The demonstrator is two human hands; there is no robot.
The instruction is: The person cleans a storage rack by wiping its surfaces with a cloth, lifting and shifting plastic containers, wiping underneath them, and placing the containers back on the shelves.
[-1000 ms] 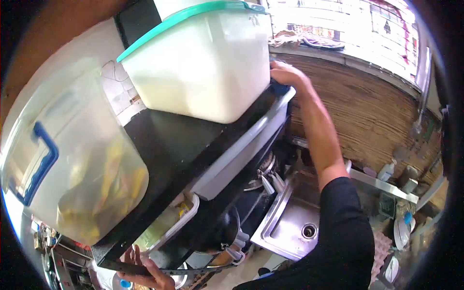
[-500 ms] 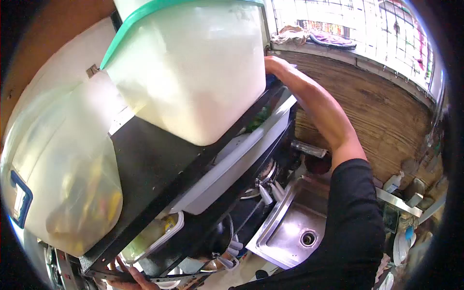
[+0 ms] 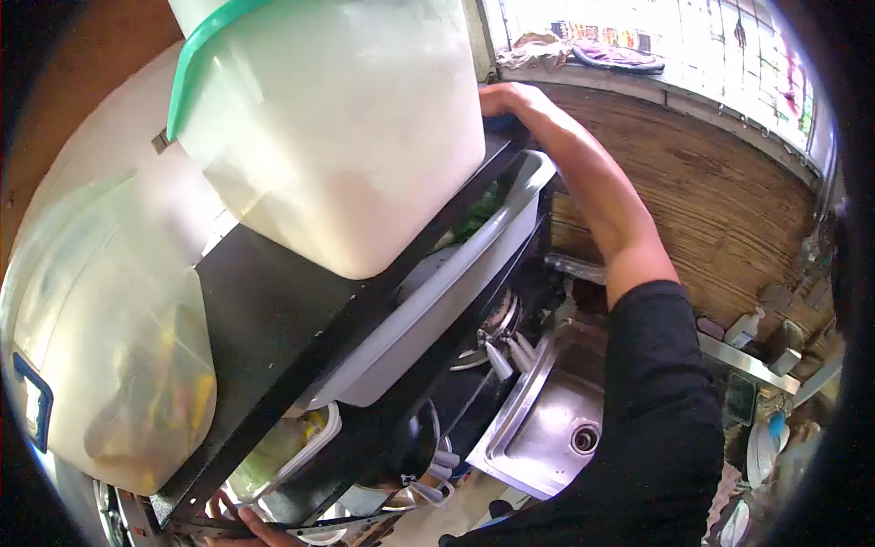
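Observation:
A black shelf rack (image 3: 264, 283) stands tilted across the view. My left hand (image 3: 251, 529) is at its lower left corner, fingers bent around the metal post and partly cut off by the frame's bottom. My right hand (image 3: 503, 97) reaches to the far end of the rack, beside a large cloudy plastic bin (image 3: 355, 155) with a green rim. The fingers of that hand are hidden behind the bin; something blue shows just below. Another cloudy bin (image 3: 118, 365) with a blue handle, holding yellowish items, stands on the top shelf nearer my left hand.
Below the top shelf sit a long grey-white tub (image 3: 437, 301), a small clear container (image 3: 283, 447) and several pots with handles (image 3: 497, 356). A steel sink (image 3: 547, 410) lies beyond the rack. A wood-grained wall (image 3: 693, 191) and a barred window (image 3: 674, 55) border the right side.
The whole view has shifted slightly, and the rack with its bins appears a little further left. Both hands keep their places at the rack's two ends.

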